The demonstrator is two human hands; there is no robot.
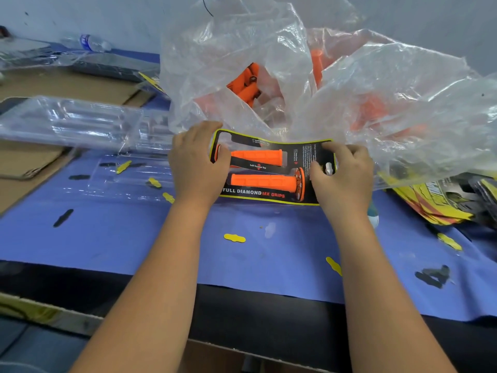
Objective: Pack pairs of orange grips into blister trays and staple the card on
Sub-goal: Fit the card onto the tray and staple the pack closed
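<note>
A black card with a yellow border (271,196), printed "FULL DIAMOND MX GRIPS", lies on the blue mat in front of me. Two orange grips (258,157) (262,181) show through its windows, one above the other. My left hand (195,162) grips the card's left end, thumb on top. My right hand (341,173) pinches the right end near the hang hole. The card bows upward in the middle. Behind it a big clear plastic bag (269,63) holds several loose orange grips (247,82).
A stack of clear blister trays (75,122) lies to the left on brown cardboard (35,160). Printed yellow-and-black cards (435,200) pile up at the right. Yellow and black punched scraps (234,238) dot the blue mat (134,232). A water bottle (91,43) lies far left.
</note>
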